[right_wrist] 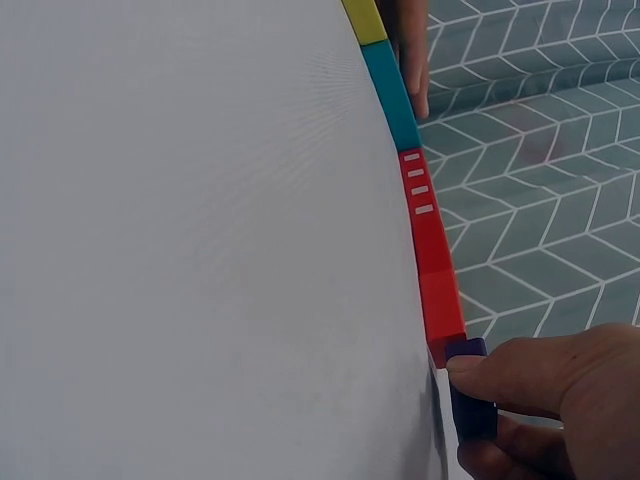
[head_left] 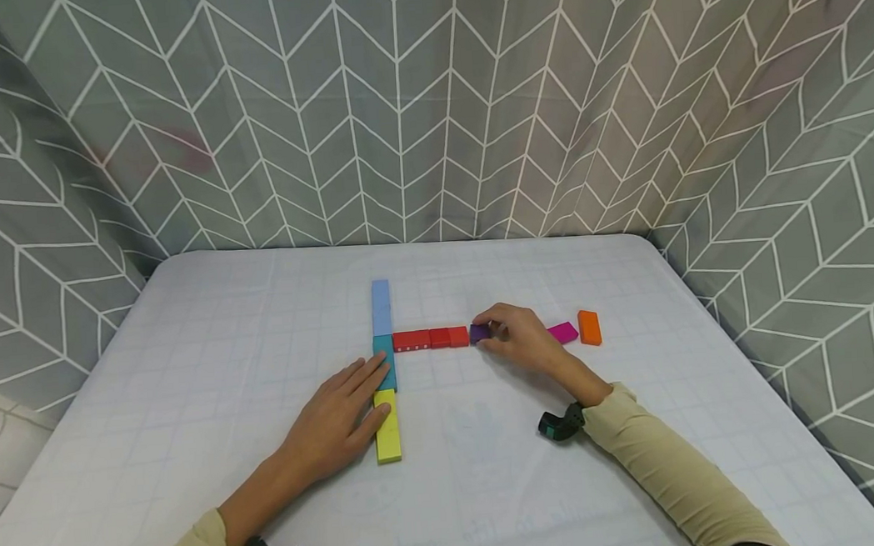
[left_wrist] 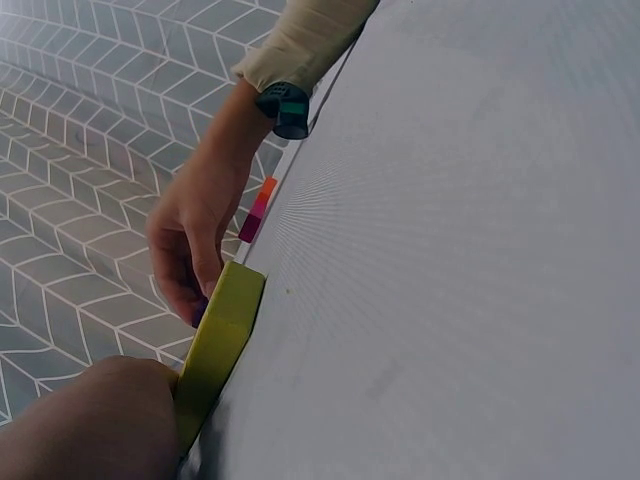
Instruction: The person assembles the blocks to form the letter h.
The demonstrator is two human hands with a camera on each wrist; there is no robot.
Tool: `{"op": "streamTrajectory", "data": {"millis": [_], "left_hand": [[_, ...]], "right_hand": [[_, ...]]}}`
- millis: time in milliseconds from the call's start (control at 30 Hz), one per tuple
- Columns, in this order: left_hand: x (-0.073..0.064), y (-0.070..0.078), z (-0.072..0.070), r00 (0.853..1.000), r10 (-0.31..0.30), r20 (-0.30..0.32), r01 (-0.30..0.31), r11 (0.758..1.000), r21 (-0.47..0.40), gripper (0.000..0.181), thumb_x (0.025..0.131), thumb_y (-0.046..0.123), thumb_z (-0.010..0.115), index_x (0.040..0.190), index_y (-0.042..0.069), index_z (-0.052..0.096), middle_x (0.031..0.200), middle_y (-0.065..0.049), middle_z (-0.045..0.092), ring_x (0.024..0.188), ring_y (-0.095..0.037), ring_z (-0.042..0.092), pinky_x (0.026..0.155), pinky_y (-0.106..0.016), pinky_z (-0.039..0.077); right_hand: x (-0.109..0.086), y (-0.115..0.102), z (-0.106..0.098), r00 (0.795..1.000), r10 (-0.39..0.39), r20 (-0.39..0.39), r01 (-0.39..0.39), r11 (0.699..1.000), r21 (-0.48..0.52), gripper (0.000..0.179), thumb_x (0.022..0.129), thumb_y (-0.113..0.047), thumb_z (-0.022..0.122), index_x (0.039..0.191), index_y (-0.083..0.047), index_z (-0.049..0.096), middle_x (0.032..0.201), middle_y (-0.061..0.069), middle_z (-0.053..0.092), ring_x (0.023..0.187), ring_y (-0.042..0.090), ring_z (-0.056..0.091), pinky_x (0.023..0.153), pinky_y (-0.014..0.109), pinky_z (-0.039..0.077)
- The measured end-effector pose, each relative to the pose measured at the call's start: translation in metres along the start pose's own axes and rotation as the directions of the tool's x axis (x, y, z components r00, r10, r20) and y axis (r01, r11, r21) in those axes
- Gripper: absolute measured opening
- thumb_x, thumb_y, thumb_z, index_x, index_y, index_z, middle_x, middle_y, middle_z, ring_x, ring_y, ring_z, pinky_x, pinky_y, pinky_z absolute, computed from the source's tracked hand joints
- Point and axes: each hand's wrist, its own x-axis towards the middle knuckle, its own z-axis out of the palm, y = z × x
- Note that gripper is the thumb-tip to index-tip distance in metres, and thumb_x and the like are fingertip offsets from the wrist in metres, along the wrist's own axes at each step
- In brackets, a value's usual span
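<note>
My right hand [head_left: 519,339] pinches a small dark purple block [head_left: 479,333] between thumb and fingers. The purple block is at the right end of a row of red blocks [head_left: 411,340]; in the right wrist view it stands close to the last red block [right_wrist: 445,310]. My left hand [head_left: 333,423] lies with extended fingers along a vertical line of blocks, its fingertips on the teal block [head_left: 391,379] and its thumb on the yellow block [head_left: 389,445]. A light blue block [head_left: 381,306] tops that line. The red row meets the line at the teal block.
Right of my right hand lie a magenta block [head_left: 563,333], partly hidden by the hand, and an orange block [head_left: 589,328]. A white cloth covers the table [head_left: 465,488]. Grey patterned curtains [head_left: 428,123] surround its back and sides.
</note>
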Motion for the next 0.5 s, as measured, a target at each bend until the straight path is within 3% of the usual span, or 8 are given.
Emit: {"op": "streamTrajectory", "data": {"millis": [500], "left_hand": [[-0.0004, -0.0001, -0.0004, 1.0, -0.006, 0.01, 0.006, 1.0, -0.004, 0.063, 0.106, 0.038, 0.058, 0.158, 0.005, 0.044, 0.165, -0.007, 0.036, 0.149, -0.036, 0.035, 0.118, -0.055, 0.032]], "right_hand": [[-0.0004, -0.0074, -0.0047, 1.0, 0.023, -0.017, -0.023, 1.0, 0.017, 0.032, 0.088, -0.002, 0.083, 0.119, 0.0, 0.074, 0.107, 0.007, 0.072, 0.094, 0.024, 0.064, 0.083, 0.041, 0.059]]}}
